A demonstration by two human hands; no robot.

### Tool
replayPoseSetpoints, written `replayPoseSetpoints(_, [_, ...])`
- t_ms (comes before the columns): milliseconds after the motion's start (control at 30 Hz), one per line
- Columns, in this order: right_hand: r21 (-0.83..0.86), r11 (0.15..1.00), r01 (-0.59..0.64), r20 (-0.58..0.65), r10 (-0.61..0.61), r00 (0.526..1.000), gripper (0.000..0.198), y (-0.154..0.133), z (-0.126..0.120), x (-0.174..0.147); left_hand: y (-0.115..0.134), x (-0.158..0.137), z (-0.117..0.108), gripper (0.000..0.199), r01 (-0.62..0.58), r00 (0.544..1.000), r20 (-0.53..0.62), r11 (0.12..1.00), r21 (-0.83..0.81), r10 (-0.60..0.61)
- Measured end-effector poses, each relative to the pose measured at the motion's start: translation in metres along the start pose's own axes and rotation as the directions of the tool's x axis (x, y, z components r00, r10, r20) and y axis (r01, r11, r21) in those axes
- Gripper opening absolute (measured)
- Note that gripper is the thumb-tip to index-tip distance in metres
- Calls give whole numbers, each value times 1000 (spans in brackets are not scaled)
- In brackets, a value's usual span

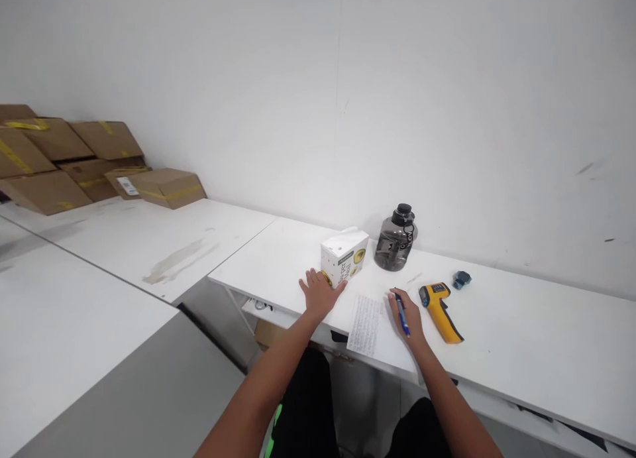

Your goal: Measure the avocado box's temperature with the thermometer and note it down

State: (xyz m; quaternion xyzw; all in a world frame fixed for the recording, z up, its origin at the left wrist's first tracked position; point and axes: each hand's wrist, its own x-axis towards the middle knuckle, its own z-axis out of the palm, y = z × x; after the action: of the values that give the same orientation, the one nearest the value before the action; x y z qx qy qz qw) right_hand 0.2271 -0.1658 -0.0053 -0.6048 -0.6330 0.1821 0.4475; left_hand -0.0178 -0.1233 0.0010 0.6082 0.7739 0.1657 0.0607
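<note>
My left hand (320, 293) lies with its fingers spread at the near side of a white carton (342, 254) printed with yellow-green avocado pictures. Its thumb and fingertips reach the carton's lower front, without closing around it. In my right hand (409, 317) is a blue pen (402, 314), slanting across the fingers. Between the two hands, a sheet of paper (365, 325) covered in handwriting rests at the table's front edge. Just right of my right hand lies a yellow and black infrared thermometer (441, 311).
Behind the hands stands a dark translucent water bottle (395, 239) by the wall. A small dark blue object (462, 279) sits to the right on the white table (536, 339). Several cardboard boxes (169, 185) are piled at the far left. An open shelf (278, 316) runs under the tabletop.
</note>
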Motion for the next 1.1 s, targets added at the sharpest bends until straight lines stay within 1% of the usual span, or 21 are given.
replayPoseSetpoints(33, [-20, 1000, -20, 6, 20, 1000, 48, 2, 1, 0, 0, 0, 0, 103, -2, 1000, 0, 1000, -2, 2])
replayPoseSetpoints(100, [-62, 997, -39, 61, 43, 997, 47, 5, 4, 1, 0, -1, -2, 103, -4, 1000, 5, 1000, -7, 4])
replayPoseSetpoints(167, [-101, 995, 17, 131, -4, 991, 44, 8, 8, 0, 0, -1, -3, 103, -4, 1000, 13, 1000, -11, 4])
replayPoseSetpoints(233, [-134, 987, 90, 162, -68, 984, 45, 9, 11, 0, 1, -2, -5, 102, -1, 1000, 17, 1000, -13, 1])
replayPoseSetpoints(267, [-147, 985, 96, 159, -72, 985, 48, 9, 12, -1, 1, -2, -6, 102, 1, 1000, 16, 1000, -13, -1])
replayPoseSetpoints(400, [-152, 988, -5, 119, 23, 993, 55, 9, 15, 0, 3, -3, -9, 98, -2, 1000, -1, 1000, 0, 2])
replayPoseSetpoints(567, [-178, 983, 52, 133, -29, 991, 52, 7, 17, 0, 3, -3, -9, 98, 8, 1000, 8, 1000, 9, -8])
replayPoseSetpoints(700, [-188, 982, 20, 133, 5, 991, 55, 5, 17, -1, 3, -2, -8, 97, 5, 1000, 11, 1000, 5, -6])
replayPoseSetpoints(800, [-174, 985, 15, 132, 8, 991, 56, 1, 15, -1, 2, -2, -8, 97, 7, 1000, -1, 1000, 7, -7])
replayPoseSetpoints(967, [-123, 992, 4, 108, 9, 994, 56, -2, 11, -1, 2, -2, -8, 95, 1, 1000, -1, 1000, 15, -1])
replayPoseSetpoints(1100, [-68, 997, -29, 79, 35, 996, 54, 0, 9, 0, 2, -2, -7, 96, 8, 1000, -6, 1000, 7, -8])
